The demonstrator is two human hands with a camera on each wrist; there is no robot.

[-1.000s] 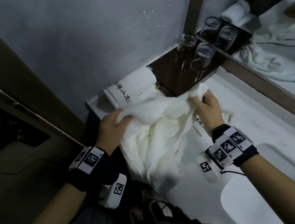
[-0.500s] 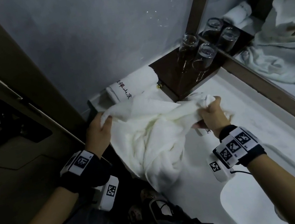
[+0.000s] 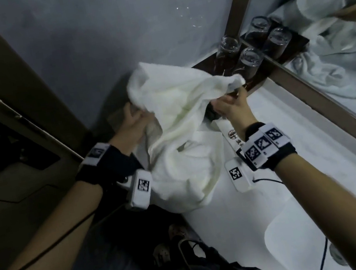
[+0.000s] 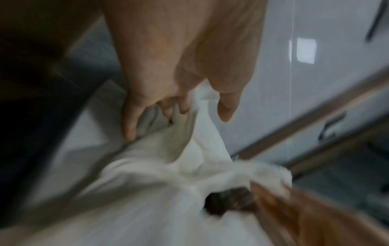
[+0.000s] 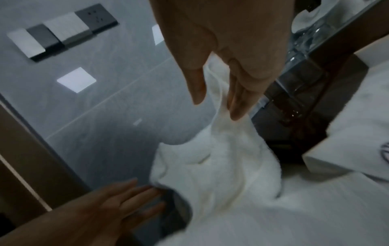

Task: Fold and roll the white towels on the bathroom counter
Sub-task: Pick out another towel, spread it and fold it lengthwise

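A crumpled white towel (image 3: 182, 110) hangs lifted between both hands above the white counter (image 3: 293, 145), its lower part resting near the counter's left end. My left hand (image 3: 143, 117) grips its left edge; the left wrist view shows the towel (image 4: 189, 166) running between thumb and curled fingers (image 4: 130, 129) of that hand (image 4: 179, 119). My right hand (image 3: 232, 96) pinches the right corner, thumb against fingers (image 5: 238, 103), with the towel (image 5: 221, 166) trailing down from the right hand (image 5: 216, 103). A folded towel with a printed logo (image 3: 229, 135) lies under my right wrist.
Upturned drinking glasses (image 3: 249, 60) stand on a dark wooden tray (image 3: 255, 80) just beyond the right hand, against the mirror (image 3: 339, 73). A white sink basin (image 3: 293, 240) is sunk into the counter at the near right. A grey wall and a door frame close the left side.
Both hands have raised the towel and carried it away from me; it now billows up and hides the lettered folded towel at the back left.
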